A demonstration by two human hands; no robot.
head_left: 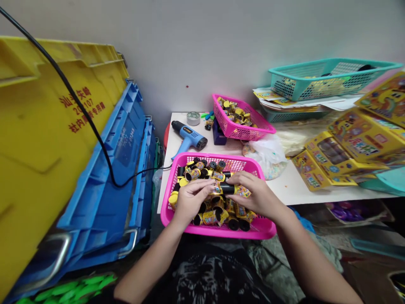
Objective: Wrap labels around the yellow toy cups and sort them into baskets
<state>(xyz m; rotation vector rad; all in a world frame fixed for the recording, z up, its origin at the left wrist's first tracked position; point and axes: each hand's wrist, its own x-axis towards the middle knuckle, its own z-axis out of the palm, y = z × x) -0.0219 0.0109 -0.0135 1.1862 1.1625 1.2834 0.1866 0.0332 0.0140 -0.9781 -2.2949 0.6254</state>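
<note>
My left hand (191, 198) and my right hand (253, 192) meet above a pink plastic basket (218, 231). Between them they hold a small cylinder with a black cap and yellow printed label (227, 188), its ends pinched by my fingers. The basket holds a loose heap of similar black-and-yellow cylinders (215, 217), partly hidden under my hands. A second pink basket (243, 131) at the back of the white table (284, 188) holds smaller yellow-and-black pieces.
A blue heat gun (188, 137) and a tape roll (193, 118) lie behind the basket. Printed yellow boxes (335, 156), a plastic bag (268, 154) and a teal basket (329, 80) stand to the right. Stacked blue crates (107, 169) and a yellow crate (53, 114) lean on the left.
</note>
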